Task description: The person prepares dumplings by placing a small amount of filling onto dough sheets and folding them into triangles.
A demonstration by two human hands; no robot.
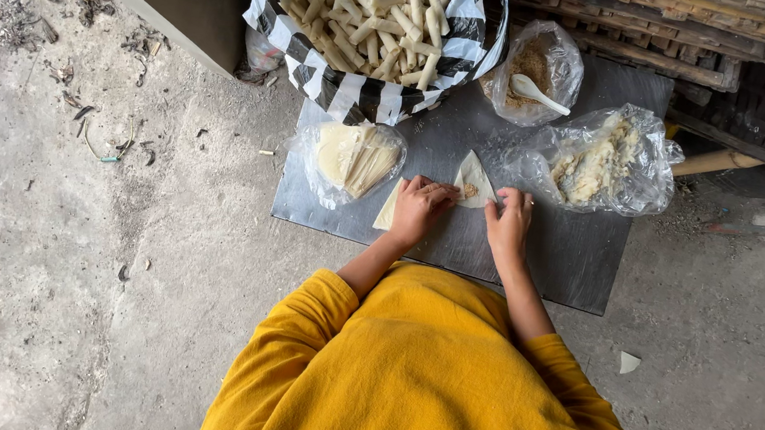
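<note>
A grey slab (581, 259) laid flat on the concrete floor (51, 301) is seen from above, serving as a low bench. At its far edge, a large black-and-white striped bag (358, 93) is piled with pale rolled sticks (369, 4). To the right, a clear bag of crumbly whitish filling (603, 159) and a smaller bag of brown filling with a white spoon (539, 90) are set side by side; a bag of stacked thin wrapper sheets (356, 155) lies to the left. At the near middle of the slab, a single pale wrapper (475, 176) is spread, a dab of brown filling on it. Its left edge is pressed down by the left hand (419, 208), fingers curled; its right edge is pinched by the fingertips of the right hand (509, 223). The sheet is judged light, limp and easily torn, best taken gently at its edges and corners.
</note>
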